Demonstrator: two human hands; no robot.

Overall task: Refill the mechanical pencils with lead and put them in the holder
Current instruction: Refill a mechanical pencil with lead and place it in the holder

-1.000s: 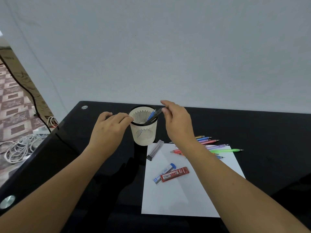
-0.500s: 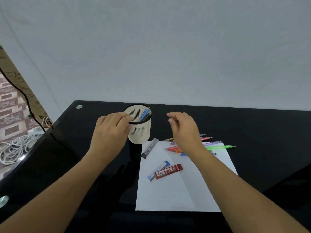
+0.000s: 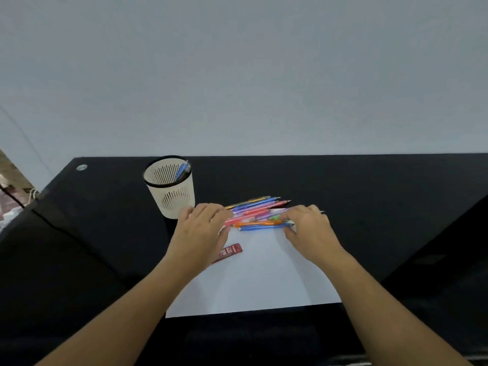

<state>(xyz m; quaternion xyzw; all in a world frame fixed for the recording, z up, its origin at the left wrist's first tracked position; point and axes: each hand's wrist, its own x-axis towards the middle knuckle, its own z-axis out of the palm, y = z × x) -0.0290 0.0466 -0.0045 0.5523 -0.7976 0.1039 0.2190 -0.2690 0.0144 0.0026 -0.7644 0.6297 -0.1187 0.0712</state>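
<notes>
One blue pencil [image 3: 182, 170] sits in the holder [image 3: 171, 203]; left hand [image 3: 202, 229] and right hand [image 3: 310, 229] are at the loose pencils [image 3: 254, 215] — each grip too blurred to tell — next, single one out for refilling.

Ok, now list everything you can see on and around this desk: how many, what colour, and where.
black glossy table: one, black, fills the lower frame
white sheet of paper: one, white, on the table towards the near edge
cream slotted plastic pencil holder: one, cream with a black rim, upright, left of the paper's far end
blue mechanical pencil: one, blue, leaning inside the holder
pile of coloured mechanical pencils: several, overlapping, no exact count; yellow, blue, red, pink, orange, purple, green; across the paper's far edge
red lead case: one, red, on the paper, partly hidden
round metal disc: one, silver, table's far left corner
left hand: one, fingers on the pile's left end
right hand: one, at the pile's right end; grip unclear
</notes>
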